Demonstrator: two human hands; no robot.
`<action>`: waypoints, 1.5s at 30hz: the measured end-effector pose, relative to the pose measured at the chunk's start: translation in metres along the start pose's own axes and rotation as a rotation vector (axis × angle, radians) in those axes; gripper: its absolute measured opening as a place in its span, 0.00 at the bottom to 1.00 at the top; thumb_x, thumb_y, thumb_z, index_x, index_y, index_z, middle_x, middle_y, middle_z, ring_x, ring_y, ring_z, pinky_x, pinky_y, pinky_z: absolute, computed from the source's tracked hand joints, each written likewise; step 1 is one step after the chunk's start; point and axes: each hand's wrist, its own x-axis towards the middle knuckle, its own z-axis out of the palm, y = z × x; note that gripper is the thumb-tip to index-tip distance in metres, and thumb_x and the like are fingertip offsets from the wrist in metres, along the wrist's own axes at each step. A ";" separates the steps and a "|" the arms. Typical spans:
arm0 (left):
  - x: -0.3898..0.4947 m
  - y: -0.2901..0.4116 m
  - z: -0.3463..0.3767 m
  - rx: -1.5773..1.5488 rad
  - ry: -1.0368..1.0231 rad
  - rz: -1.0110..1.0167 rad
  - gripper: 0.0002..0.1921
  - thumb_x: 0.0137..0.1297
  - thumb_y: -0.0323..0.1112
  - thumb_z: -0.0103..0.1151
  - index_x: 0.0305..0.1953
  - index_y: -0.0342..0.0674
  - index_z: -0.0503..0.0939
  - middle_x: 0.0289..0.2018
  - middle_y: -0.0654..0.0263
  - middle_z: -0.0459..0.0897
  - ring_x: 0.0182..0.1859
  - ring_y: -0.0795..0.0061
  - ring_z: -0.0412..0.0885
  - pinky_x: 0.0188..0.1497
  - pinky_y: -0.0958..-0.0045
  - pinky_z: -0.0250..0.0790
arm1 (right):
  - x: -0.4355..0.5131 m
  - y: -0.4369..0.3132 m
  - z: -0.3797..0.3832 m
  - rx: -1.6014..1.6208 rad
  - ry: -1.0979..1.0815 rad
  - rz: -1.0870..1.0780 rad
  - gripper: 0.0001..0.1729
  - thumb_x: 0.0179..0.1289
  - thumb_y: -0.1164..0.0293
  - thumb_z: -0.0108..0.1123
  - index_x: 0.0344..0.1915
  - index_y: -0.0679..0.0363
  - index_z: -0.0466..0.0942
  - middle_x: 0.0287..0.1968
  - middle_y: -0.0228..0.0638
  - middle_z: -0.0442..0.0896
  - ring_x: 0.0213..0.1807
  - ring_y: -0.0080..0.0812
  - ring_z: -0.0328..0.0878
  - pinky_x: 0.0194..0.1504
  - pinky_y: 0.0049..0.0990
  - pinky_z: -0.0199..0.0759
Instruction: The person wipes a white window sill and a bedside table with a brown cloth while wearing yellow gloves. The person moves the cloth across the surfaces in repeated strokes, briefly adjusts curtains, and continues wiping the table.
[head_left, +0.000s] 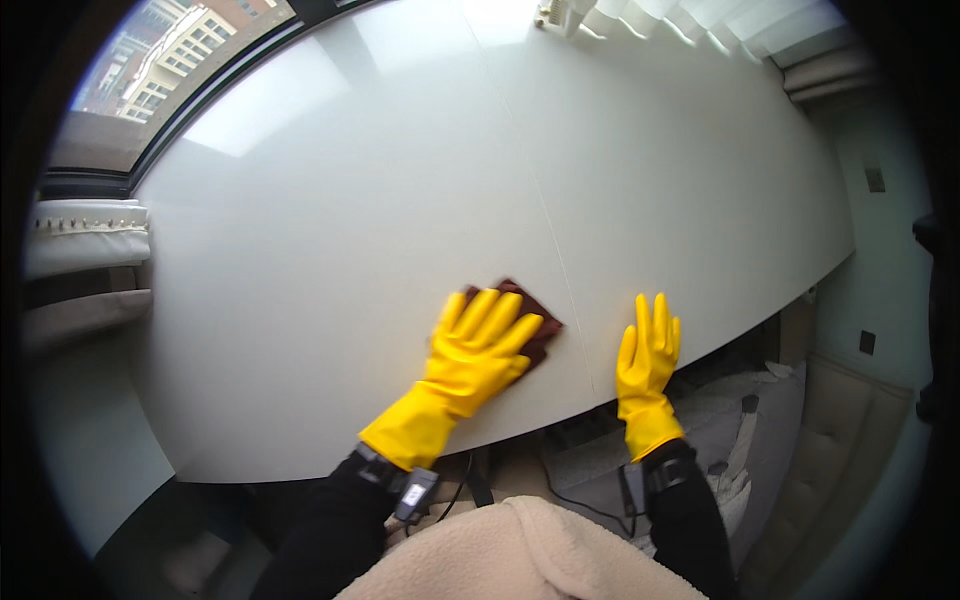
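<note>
My left hand (480, 349), in a yellow rubber glove, lies spread on a folded dark red cloth (536, 322) and presses it against a white windowsill-like surface (337, 262). The cloth's edges show beyond my fingers and to their right; the rest is hidden under the palm. Further right, my right hand (649, 349), gloved in the same yellow rubber, is at the near edge of the surface with its fingers extended and holds nothing. A thin seam runs across the surface between my hands.
A black-framed window (217, 75) borders the far left. White curtains hang at the left (90, 232) and at the top right (675, 19). Below the near edge at right lies grey bedding (750, 442) beside a padded headboard (832, 435). Cables (577, 506) hang from devices on my wrists.
</note>
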 end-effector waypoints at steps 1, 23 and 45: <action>-0.009 -0.026 -0.012 0.079 -0.056 -0.069 0.31 0.62 0.48 0.74 0.67 0.53 0.83 0.67 0.55 0.81 0.78 0.47 0.73 0.83 0.34 0.57 | 0.021 0.014 0.003 -0.010 -0.008 -0.062 0.27 0.85 0.64 0.58 0.78 0.56 0.78 0.79 0.57 0.76 0.77 0.62 0.75 0.83 0.58 0.59; 0.275 -0.073 0.027 0.224 0.343 -0.119 0.31 0.74 0.52 0.65 0.74 0.49 0.78 0.75 0.52 0.77 0.80 0.42 0.69 0.85 0.38 0.52 | 0.100 0.044 0.029 -0.035 -0.158 -0.105 0.34 0.87 0.54 0.50 0.86 0.51 0.69 0.87 0.52 0.67 0.86 0.59 0.63 0.90 0.56 0.42; 0.222 -0.349 -0.065 0.745 0.524 -0.673 0.30 0.82 0.59 0.51 0.77 0.55 0.79 0.74 0.59 0.80 0.76 0.47 0.75 0.79 0.39 0.61 | 0.101 0.044 0.026 -0.001 -0.215 -0.096 0.35 0.83 0.54 0.53 0.82 0.57 0.72 0.84 0.57 0.68 0.83 0.67 0.65 0.88 0.62 0.45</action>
